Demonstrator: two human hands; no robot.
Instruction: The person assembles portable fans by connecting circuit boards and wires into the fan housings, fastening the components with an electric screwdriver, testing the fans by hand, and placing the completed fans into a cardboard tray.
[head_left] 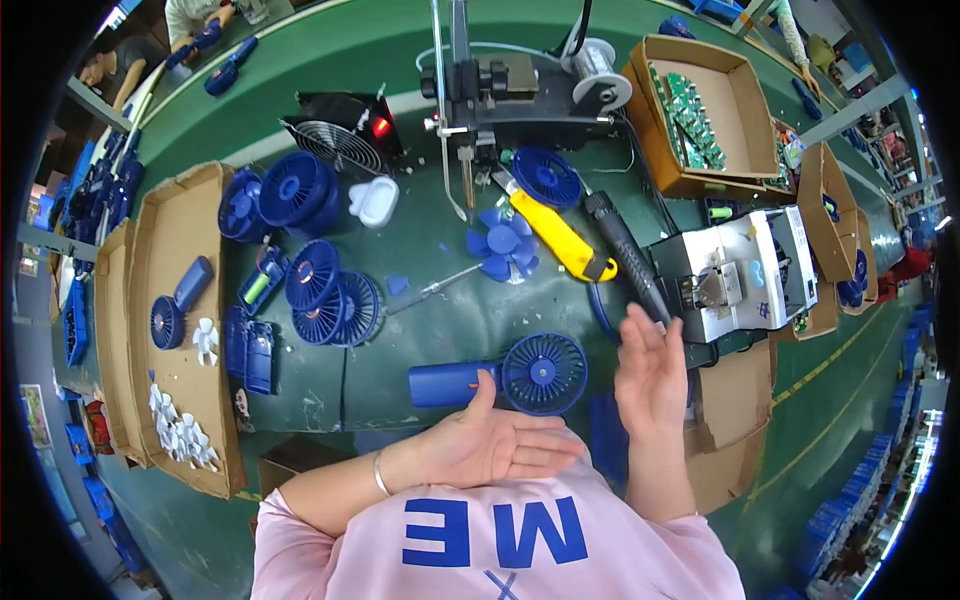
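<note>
A blue handheld fan with a round grille [543,372] and a block-shaped handle [445,386] lies at the green workbench's near edge. Just below it, my left hand [500,440] is palm up with its fingers stretched to the right; the thumb overlaps the handle's lower edge, and contact is unclear. My right hand [650,375] is raised to the right of the fan, fingers extended and holding nothing. Beyond its fingertips lies a black electric screwdriver [628,250]. A yellow utility knife [560,235] and a loose blue fan blade [502,243] rest farther in.
Blue fan housings [330,292] and a long screwdriver [435,288] lie to the left. A cardboard tray [210,400] holds white blades. At the back stand a soldering stand [500,120], a solder spool [597,72] and a box of circuit boards [735,75]. A white machine [745,265] stands right.
</note>
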